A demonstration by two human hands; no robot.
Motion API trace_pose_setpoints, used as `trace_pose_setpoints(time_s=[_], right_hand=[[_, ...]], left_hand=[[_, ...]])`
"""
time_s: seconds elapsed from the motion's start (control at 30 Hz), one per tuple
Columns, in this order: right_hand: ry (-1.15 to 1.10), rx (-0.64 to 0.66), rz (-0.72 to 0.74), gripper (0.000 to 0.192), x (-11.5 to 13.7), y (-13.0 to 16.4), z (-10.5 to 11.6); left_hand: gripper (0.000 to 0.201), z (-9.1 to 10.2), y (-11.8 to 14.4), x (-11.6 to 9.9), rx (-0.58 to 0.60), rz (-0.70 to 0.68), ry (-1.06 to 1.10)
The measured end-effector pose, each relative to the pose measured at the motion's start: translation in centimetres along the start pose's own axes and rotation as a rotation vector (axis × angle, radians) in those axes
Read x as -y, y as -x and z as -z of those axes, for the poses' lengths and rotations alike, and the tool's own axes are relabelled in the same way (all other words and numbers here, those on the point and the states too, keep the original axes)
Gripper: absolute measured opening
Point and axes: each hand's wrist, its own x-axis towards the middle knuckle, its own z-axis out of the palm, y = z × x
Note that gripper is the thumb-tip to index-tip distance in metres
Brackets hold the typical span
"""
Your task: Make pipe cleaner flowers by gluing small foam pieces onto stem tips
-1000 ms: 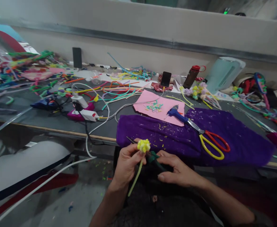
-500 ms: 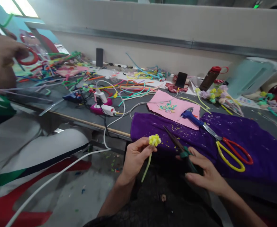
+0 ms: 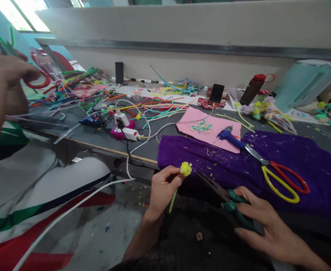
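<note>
Between the thumb and fingers of my left hand is a yellow pipe-cleaner flower, its pale green stem hanging below. My right hand grips green-handled scissors, whose dark blades point up and left toward the flower without touching it. Both hands are in front of a purple cloth scattered with yellow bits. Large scissors with a red and a yellow handle lie on the cloth, their blades under or beside a blue glue gun.
A pink sheet holds small cut pieces. A white cable runs past the table edge to a power strip. Pipe cleaners, a phone and a bottle stand or lie behind. Another person's hand holds red-handled scissors at left.
My right hand has moved right and down with the scissors, and the blades have drawn level with the flower. The flower has turned slightly in my left hand. The view has shifted a little.
</note>
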Motion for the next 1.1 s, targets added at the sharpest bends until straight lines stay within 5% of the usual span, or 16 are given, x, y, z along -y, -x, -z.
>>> trace_pose_setpoints(time_s=[0.37, 0.83, 1.1], right_hand=[[0.114, 0.072, -0.037, 0.017, -0.22, -0.08, -0.21], [0.076, -0.011, -0.021, 0.015, -0.07, -0.1, 0.1], [0.093, 0.077, -0.055, 0.015, -0.05, -0.1, 0.06]], left_hand=[[0.006, -0.03, -0.09, 0.18, 0.007, -0.071, -0.071], [0.006, 0.07, -0.16, 0.02, 0.047, -0.14, -0.127], [0.006, 0.06, -0.28, 0.05, 0.047, -0.144, -0.152]])
